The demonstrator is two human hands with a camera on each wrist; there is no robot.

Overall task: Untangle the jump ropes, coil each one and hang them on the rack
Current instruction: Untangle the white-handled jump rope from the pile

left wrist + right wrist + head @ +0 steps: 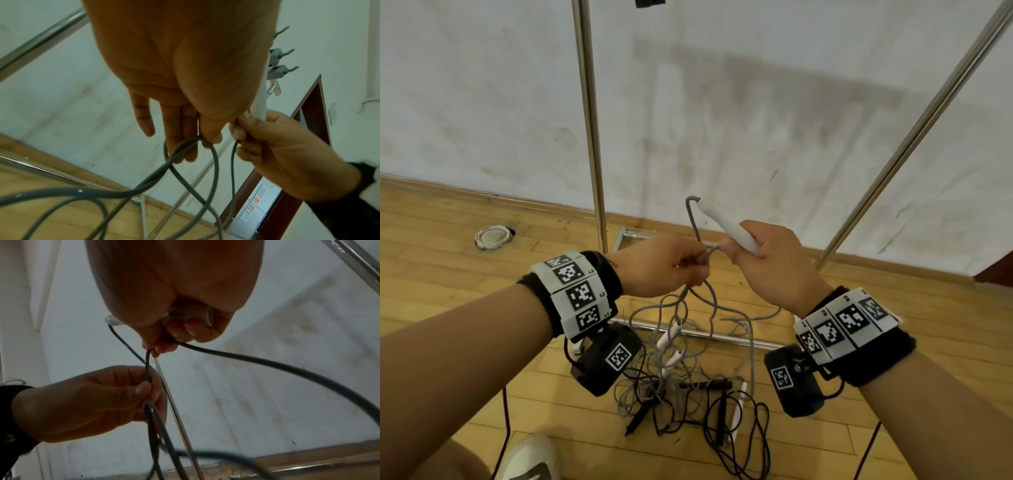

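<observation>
Both hands are raised in front of a metal rack (589,120), close together. A white handle (729,224) is gripped in the right hand (767,260), fingers curled round it, and the grey rope (693,219) that loops out of the handle's top end is also pinched at that hand's thumb. Strands of the same grey rope are pinched by the left hand (664,265) between thumb and fingers, the other fingers extended. From the hands the rope hangs down into a tangle (688,370) of grey and dark ropes with white and black handles, lying on the wooden floor (448,240) at the rack's base.

If the grey rope were pulled upward sharply, a knot in the pile could be tightened, since several strands appear crossed below the hands. A handle might also be dragged against the rack's floor bar (722,337) and caught there.

How many ropes lie in the pile cannot be told. Crossings are hidden beneath the wrist cameras. The rack's top is cut off in the head view, though grey hooks (284,69) are glimpsed in the left wrist view.
</observation>
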